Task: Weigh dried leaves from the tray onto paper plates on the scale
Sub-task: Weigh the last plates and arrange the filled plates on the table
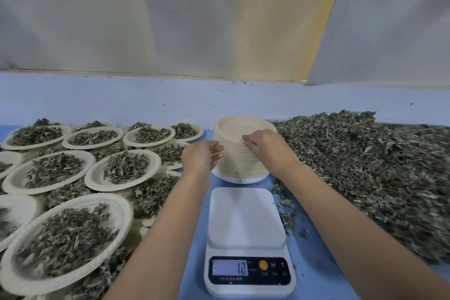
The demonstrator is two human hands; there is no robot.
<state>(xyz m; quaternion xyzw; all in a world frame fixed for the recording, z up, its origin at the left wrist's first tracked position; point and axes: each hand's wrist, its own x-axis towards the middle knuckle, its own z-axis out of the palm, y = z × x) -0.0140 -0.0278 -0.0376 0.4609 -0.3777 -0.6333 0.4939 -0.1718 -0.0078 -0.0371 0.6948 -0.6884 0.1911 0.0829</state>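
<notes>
A tall stack of empty paper plates [239, 165] stands just behind the white scale [246, 217]. My left hand [201, 157] is at the stack's left side, its curled fingertips pinching at the plate edges. My right hand [264, 145] lies over the upper right rim, fingers curled onto the edges of the top plates. The scale's platform is bare and its display [230, 267] reads minus 12. A large heap of dried leaves [365, 168] fills the tray to the right.
Several paper plates filled with leaves [65, 236] overlap each other across the left of the blue table [192, 251]. Loose leaf bits [287, 217] lie beside the scale's right edge. A pale cloth wall [219, 19] hangs behind the table.
</notes>
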